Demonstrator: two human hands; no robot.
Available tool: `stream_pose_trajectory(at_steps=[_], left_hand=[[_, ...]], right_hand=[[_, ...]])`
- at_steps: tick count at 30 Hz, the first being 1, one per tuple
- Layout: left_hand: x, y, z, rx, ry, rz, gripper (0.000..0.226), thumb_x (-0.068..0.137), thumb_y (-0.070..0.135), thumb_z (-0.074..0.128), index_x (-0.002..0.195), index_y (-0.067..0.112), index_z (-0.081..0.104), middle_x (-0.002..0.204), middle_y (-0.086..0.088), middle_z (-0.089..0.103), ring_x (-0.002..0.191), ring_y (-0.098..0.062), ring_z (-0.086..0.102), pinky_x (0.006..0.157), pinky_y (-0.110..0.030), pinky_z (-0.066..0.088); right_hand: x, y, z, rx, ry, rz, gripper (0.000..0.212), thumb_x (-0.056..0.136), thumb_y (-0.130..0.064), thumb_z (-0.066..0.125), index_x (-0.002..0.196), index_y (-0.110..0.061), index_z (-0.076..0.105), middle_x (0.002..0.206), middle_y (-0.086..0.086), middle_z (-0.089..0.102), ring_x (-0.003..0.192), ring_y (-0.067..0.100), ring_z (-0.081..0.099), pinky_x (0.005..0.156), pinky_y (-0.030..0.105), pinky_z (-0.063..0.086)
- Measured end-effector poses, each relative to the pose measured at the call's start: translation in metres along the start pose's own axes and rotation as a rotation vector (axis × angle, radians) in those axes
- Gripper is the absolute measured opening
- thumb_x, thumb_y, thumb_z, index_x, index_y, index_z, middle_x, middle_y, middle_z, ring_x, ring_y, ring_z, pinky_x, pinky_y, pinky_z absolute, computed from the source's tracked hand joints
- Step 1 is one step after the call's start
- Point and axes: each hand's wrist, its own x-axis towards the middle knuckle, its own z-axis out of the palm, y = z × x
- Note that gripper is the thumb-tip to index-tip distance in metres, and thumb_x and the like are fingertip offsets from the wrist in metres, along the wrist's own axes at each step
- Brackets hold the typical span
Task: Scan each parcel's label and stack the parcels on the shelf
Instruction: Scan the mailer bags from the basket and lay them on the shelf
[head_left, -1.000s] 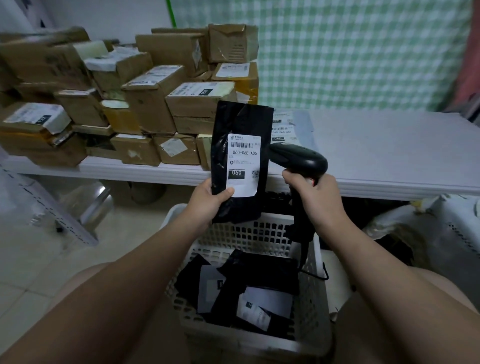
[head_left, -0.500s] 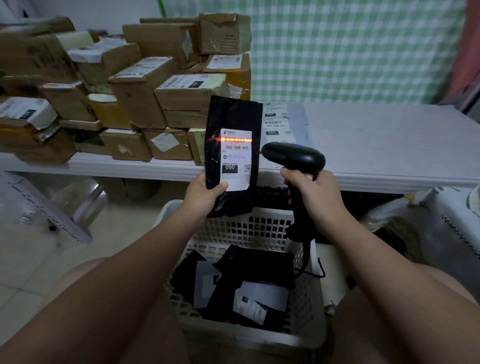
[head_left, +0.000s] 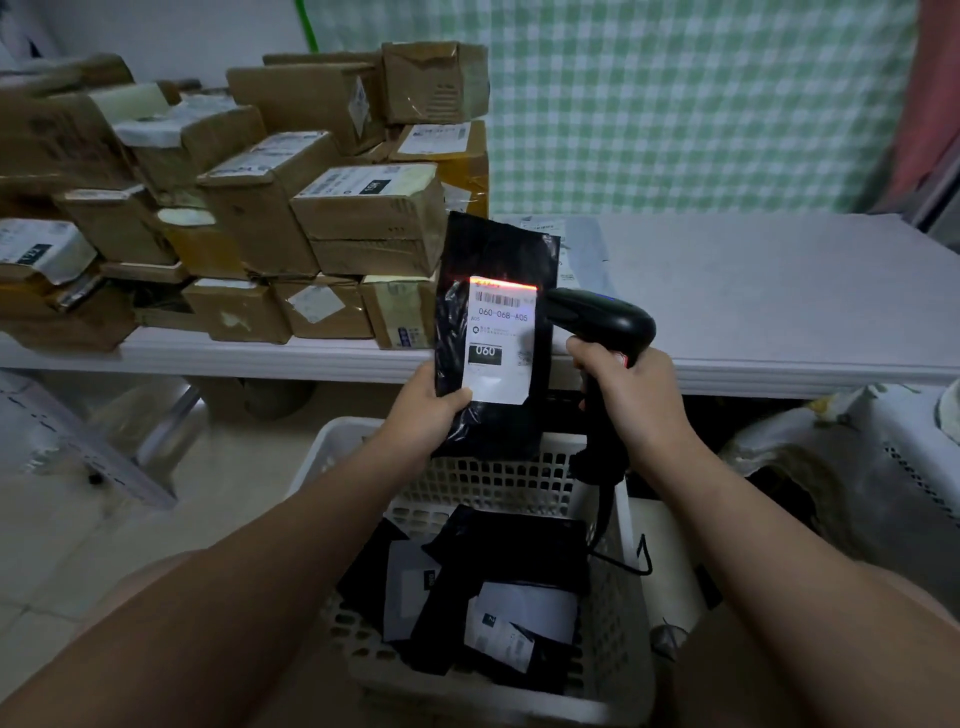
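Now we are pinching the black parcel (head_left: 493, 332) upright in our left hand (head_left: 423, 410) over the basket (head_left: 488, 478), our right hand (head_left: 631, 387) gripping the scanner (head_left: 597, 319), its red line crossing the label (head_left: 498, 338)

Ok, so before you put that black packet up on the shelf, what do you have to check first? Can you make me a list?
1. Left hand grips the black parcel by its lower part: ok.
2. Label faces the scanner held in the right hand: ok.
3. Red scan line crosses the barcode: not ok, it lies along the label's top edge, above the bars.
4. Scan has registered: cannot tell.
5. Bare shelf surface shows to the right of the cardboard boxes for setting the parcel down: ok.
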Motion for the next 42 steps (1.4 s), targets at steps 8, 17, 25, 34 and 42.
stream_pose_trajectory(at_steps=[8, 17, 25, 34, 42], left_hand=[[0.07, 0.065, 0.074, 0.037, 0.14, 0.111, 0.026, 0.095, 0.01, 0.056, 0.118, 0.013, 0.044, 0.116, -0.005, 0.058, 0.108, -0.022, 0.057, 0.088, -0.03, 0.046], [0.08, 0.058, 0.084, 0.959, 0.002, 0.347, 0.092, 0.069, 0.066, 0.071, 0.146, 0.042, 0.026, 0.158, -0.007, -0.003, 0.142, -0.033, 0.009, 0.115, -0.045, 0.018], [0.12, 0.066, 0.09, 1.49, 0.246, 0.597, 0.048, 0.096, 0.01, 0.042, 0.142, 0.023, 0.036, 0.14, -0.009, 0.044, 0.131, -0.036, 0.029, 0.099, -0.042, 0.028], [0.075, -0.011, 0.072, 1.006, 0.165, 0.909, 0.044, 0.089, 0.015, 0.043, 0.13, 0.003, 0.053, 0.136, -0.021, 0.051, 0.128, -0.038, 0.044, 0.109, -0.05, 0.034], [0.028, -0.179, 0.022, 1.15, -0.166, 0.645, 0.03, 0.086, 0.022, 0.043, 0.111, 0.009, 0.053, 0.113, -0.026, 0.059, 0.095, -0.045, 0.059, 0.077, -0.054, 0.051]], right_hand=[[0.049, -0.004, -0.023, -0.057, 0.199, 0.008, 0.035, 0.084, -0.033, 0.069, 0.057, -0.019, 0.051, 0.052, -0.01, 0.048, 0.057, 0.01, 0.048, 0.057, 0.026, 0.037], [0.083, 0.012, -0.041, -0.036, 0.239, 0.048, 0.027, 0.083, -0.035, 0.068, 0.075, -0.01, 0.063, 0.064, -0.001, 0.052, 0.066, 0.015, 0.052, 0.065, 0.029, 0.04], [0.089, 0.024, -0.034, -0.086, 0.187, 0.026, 0.041, 0.079, -0.039, 0.071, 0.054, -0.021, 0.043, 0.056, -0.001, 0.049, 0.06, 0.018, 0.05, 0.065, 0.033, 0.041], [0.059, 0.043, -0.034, -0.293, -0.026, -0.013, 0.04, 0.085, -0.031, 0.069, 0.061, -0.01, 0.046, 0.056, -0.001, 0.046, 0.057, 0.014, 0.049, 0.057, 0.029, 0.038], [0.034, 0.072, -0.031, -0.263, -0.195, -0.042, 0.042, 0.075, -0.027, 0.073, 0.083, 0.013, 0.06, 0.062, 0.006, 0.053, 0.061, 0.013, 0.052, 0.066, 0.044, 0.053]])
